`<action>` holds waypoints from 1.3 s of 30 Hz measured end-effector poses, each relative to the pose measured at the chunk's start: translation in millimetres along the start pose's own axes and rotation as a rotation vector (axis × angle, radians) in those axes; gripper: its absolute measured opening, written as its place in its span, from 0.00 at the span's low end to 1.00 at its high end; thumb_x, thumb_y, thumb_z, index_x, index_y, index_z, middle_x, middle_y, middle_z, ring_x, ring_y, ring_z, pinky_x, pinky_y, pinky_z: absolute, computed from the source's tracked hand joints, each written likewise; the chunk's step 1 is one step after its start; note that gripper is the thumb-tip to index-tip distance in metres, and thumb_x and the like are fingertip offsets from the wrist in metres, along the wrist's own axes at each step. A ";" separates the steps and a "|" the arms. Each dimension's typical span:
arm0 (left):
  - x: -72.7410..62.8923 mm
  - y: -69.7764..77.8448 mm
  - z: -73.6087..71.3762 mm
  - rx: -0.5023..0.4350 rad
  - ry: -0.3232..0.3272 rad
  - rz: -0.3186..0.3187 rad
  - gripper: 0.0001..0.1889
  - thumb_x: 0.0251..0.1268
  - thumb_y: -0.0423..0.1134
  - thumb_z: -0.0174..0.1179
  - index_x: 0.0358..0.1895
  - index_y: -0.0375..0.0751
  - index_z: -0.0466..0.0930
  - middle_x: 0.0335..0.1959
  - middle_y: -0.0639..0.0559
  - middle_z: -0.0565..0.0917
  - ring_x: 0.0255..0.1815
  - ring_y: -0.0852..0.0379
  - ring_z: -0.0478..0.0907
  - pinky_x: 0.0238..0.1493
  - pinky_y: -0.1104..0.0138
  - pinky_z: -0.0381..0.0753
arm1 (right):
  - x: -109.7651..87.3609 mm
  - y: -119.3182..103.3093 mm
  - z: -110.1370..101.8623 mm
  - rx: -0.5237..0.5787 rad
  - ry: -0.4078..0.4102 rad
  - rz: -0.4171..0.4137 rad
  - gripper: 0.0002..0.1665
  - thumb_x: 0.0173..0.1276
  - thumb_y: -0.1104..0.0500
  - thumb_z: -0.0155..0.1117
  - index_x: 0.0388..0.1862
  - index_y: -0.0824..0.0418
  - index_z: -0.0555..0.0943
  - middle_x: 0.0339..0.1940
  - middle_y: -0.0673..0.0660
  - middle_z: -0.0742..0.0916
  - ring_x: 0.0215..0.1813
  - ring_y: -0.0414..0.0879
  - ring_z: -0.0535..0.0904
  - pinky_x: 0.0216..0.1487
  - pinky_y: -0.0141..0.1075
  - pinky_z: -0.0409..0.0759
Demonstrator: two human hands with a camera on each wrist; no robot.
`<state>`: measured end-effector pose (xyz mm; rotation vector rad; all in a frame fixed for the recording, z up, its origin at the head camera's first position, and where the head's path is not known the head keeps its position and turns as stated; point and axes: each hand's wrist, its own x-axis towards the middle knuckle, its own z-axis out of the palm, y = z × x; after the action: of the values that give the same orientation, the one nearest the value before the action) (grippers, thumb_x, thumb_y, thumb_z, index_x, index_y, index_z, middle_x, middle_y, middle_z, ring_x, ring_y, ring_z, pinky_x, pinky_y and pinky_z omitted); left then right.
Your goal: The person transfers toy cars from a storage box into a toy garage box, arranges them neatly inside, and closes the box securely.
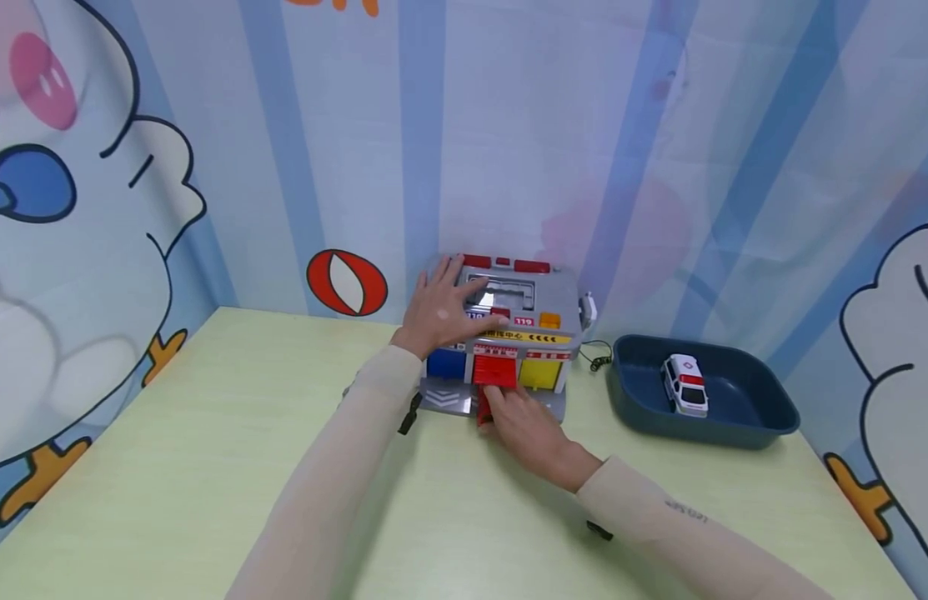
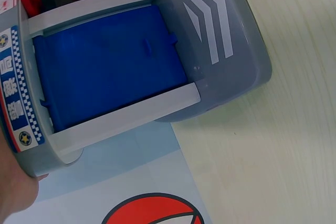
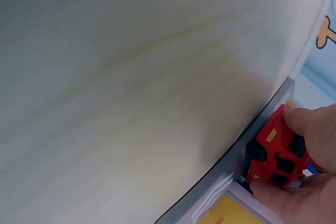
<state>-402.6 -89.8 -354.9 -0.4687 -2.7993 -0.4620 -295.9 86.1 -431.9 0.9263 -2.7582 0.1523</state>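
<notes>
A grey toy garage [image 1: 563, 293] stands on the table against the backdrop. Its front has a blue door [image 2: 110, 66], a red door [image 1: 495, 372] and a yellow door [image 1: 541, 374]. Across the garage roof rests my left hand [image 1: 443, 312], its fingers spread. My right hand [image 1: 529, 431] is at the middle bay and pinches a red toy car [image 3: 281, 150] between thumb and fingers. The car is on the garage's front ramp, below the red door. In the left wrist view, part of the red toy vehicle shows in that bay, beside the lowered blue door.
To the right of the garage, a dark blue tray [image 1: 704, 432] holds a white toy ambulance [image 1: 685, 385]. A coiled black cord [image 1: 599, 363] lies between garage and tray. Behind the pale table [image 1: 208, 467] hangs a striped cartoon backdrop [image 1: 501, 125].
</notes>
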 end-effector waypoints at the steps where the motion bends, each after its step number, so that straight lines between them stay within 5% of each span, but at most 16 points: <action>1: -0.1 0.0 -0.3 0.003 0.001 0.001 0.46 0.54 0.77 0.55 0.75 0.61 0.64 0.84 0.46 0.48 0.84 0.42 0.41 0.81 0.42 0.42 | -0.2 0.4 -0.2 0.001 0.001 0.000 0.29 0.64 0.50 0.71 0.57 0.60 0.69 0.47 0.60 0.83 0.45 0.51 0.80 0.48 0.40 0.87; 8: -0.5 0.1 -0.7 0.003 0.005 0.000 0.45 0.54 0.76 0.55 0.75 0.61 0.65 0.83 0.46 0.48 0.84 0.42 0.42 0.80 0.41 0.42 | -0.6 2.0 0.0 -0.050 0.024 -0.044 0.28 0.63 0.49 0.72 0.54 0.59 0.71 0.44 0.58 0.83 0.44 0.49 0.80 0.47 0.38 0.86; 23: 0.9 -0.1 0.1 -0.007 -0.004 -0.010 0.46 0.54 0.77 0.55 0.75 0.62 0.64 0.84 0.47 0.48 0.84 0.44 0.40 0.81 0.41 0.40 | -7.4 -3.0 -0.1 -0.139 0.011 -0.004 0.25 0.70 0.55 0.67 0.61 0.63 0.73 0.59 0.62 0.81 0.56 0.53 0.77 0.57 0.43 0.84; 33: 1.6 -0.5 0.4 -0.005 -0.002 -0.016 0.46 0.54 0.77 0.55 0.75 0.61 0.64 0.84 0.47 0.48 0.84 0.44 0.40 0.81 0.42 0.39 | -17.1 -5.3 -3.6 -0.151 0.001 -0.035 0.39 0.68 0.51 0.69 0.72 0.67 0.69 0.68 0.64 0.74 0.61 0.56 0.73 0.65 0.47 0.78; 39: 1.7 0.4 2.1 -0.005 -0.003 -0.015 0.45 0.54 0.77 0.55 0.75 0.62 0.65 0.84 0.47 0.48 0.84 0.44 0.40 0.81 0.41 0.40 | -21.9 -6.4 -5.3 -0.105 -0.010 -0.051 0.43 0.66 0.49 0.71 0.75 0.61 0.65 0.69 0.63 0.73 0.65 0.56 0.72 0.65 0.49 0.78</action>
<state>-404.4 -88.2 -356.2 -0.4499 -2.8072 -0.4723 -274.0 94.7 -432.0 0.9707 -2.7192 -0.0054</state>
